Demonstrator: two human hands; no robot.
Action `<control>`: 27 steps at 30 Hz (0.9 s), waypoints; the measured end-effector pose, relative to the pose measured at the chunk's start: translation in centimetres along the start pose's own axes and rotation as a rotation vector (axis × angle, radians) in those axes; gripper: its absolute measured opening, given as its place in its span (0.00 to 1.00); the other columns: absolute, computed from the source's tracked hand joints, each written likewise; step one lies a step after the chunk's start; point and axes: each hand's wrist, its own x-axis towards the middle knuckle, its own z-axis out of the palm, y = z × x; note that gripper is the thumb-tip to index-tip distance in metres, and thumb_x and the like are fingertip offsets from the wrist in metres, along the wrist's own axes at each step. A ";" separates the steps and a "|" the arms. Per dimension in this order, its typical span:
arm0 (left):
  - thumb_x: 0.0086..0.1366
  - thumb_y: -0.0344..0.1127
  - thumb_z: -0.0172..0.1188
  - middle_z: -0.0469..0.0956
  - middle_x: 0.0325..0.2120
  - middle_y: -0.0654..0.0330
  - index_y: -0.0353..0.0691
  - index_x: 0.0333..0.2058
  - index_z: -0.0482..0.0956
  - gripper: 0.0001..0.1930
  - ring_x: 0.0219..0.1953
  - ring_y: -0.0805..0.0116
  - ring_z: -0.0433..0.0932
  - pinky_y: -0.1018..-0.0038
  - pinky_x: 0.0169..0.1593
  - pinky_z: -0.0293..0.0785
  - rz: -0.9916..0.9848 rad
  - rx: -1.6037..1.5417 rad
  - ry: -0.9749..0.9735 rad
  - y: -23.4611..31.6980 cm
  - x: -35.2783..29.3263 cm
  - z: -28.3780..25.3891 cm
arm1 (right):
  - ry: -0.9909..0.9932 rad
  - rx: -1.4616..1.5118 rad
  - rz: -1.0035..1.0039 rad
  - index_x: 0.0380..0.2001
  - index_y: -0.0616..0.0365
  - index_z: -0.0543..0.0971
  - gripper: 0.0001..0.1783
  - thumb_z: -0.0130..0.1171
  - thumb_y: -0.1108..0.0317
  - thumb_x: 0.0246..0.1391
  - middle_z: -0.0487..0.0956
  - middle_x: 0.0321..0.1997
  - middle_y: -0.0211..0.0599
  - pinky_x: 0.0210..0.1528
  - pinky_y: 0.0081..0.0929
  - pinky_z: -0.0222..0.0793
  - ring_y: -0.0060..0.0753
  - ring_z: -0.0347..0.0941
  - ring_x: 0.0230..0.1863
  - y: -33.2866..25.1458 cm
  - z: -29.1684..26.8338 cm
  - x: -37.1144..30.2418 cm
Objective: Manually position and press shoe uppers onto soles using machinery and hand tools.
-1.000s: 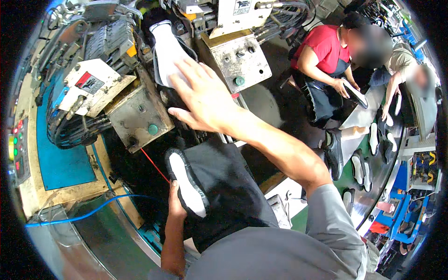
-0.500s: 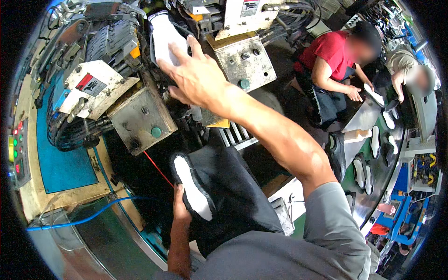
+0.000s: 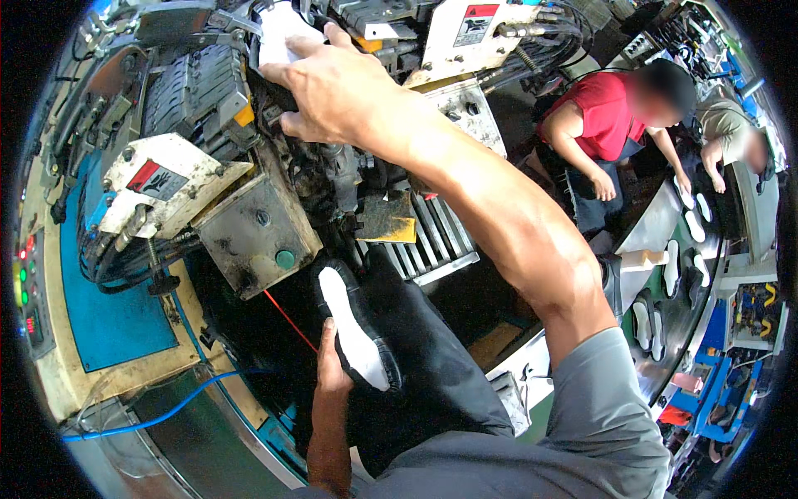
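Observation:
My left hand (image 3: 332, 366) is closed round the side of a black shoe upper (image 3: 391, 358) with a white sole-shaped bottom (image 3: 345, 320) facing up, held over my black-clad leg. At the top of the view, my right hand (image 3: 341, 96) reaches into the machine with its fingers spread. Its fingertips lie on a white-bottomed shoe piece (image 3: 283, 32) seated between the machine's clamps. The thumb stands apart from that piece. Part of the seated piece is hidden by my fingers and the picture's upper rim.
Two metal control boxes (image 3: 249, 237) with green buttons flank the work spot. A blue hose (image 3: 179, 407) and a red cord (image 3: 291, 320) run at the left. At the right, a co-worker in red (image 3: 594, 116) bends over a conveyor table (image 3: 648, 220) carrying several white-bottomed shoe pieces.
My right hand stays on the seated shoe piece while both shift upward in view. My left hand still holds its shoe. The co-worker's shoe piece, raised before, now lies on the table.

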 end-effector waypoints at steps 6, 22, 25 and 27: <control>0.80 0.56 0.56 0.84 0.50 0.54 0.38 0.62 0.77 0.28 0.50 0.56 0.85 0.56 0.57 0.83 -0.047 -0.075 -0.005 0.0 -1.6 -0.3 | -0.147 -0.050 0.080 0.66 0.51 0.80 0.35 0.72 0.51 0.57 0.81 0.64 0.56 0.81 0.59 0.59 0.51 0.76 0.69 -1.0 -2.3 1.6; 0.79 0.48 0.57 0.76 0.64 0.51 0.37 0.74 0.63 0.33 0.65 0.55 0.78 0.56 0.69 0.74 0.394 0.066 -0.358 -0.1 -10.2 2.2 | -0.296 2.050 1.051 0.85 0.48 0.49 0.44 0.50 0.41 0.79 0.74 0.72 0.38 0.64 0.35 0.75 0.34 0.77 0.62 -23.1 -3.5 -35.2; 0.75 0.49 0.61 0.68 0.72 0.50 0.36 0.79 0.54 0.43 0.73 0.53 0.69 0.56 0.77 0.62 0.508 0.141 -0.507 -3.0 -12.7 0.7 | -0.048 2.024 0.962 0.84 0.55 0.50 0.44 0.48 0.42 0.80 0.65 0.81 0.43 0.77 0.34 0.61 0.36 0.64 0.77 -25.9 -4.5 -35.8; 0.73 0.43 0.65 0.68 0.70 0.50 0.41 0.79 0.53 0.43 0.72 0.53 0.69 0.55 0.76 0.64 0.497 0.072 -0.540 -4.4 -13.8 0.5 | -0.008 2.029 0.958 0.84 0.58 0.50 0.44 0.47 0.42 0.80 0.60 0.84 0.46 0.81 0.34 0.54 0.37 0.57 0.82 -26.6 -5.0 -36.6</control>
